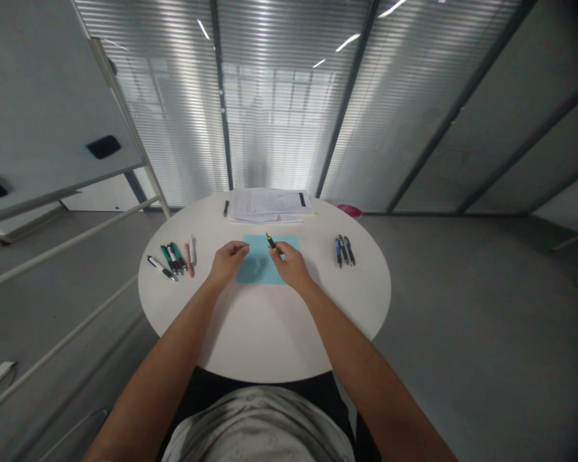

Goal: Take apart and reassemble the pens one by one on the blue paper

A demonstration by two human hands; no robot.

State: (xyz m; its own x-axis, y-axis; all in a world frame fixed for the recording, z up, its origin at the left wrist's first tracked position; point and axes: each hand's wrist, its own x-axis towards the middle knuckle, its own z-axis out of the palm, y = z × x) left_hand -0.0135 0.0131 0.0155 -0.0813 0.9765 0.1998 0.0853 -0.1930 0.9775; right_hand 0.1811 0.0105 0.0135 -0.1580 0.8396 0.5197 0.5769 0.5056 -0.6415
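My right hand (291,264) is closed around a black and yellow pen (271,242), whose tip points up and away over a light blue sheet (260,263) on the round white table (264,333). My left hand (228,262) rests on the left edge of that sheet, fingers curled inward; whether anything is in them I cannot make out. Both forearms reach in from the near edge of the table.
Several pens (173,258) lie in a row on the left of the table and three dark and blue pens (344,249) on the right. A stack of printed papers (270,205) and a single pen (226,208) lie at the far edge. A whiteboard (43,109) stands left.
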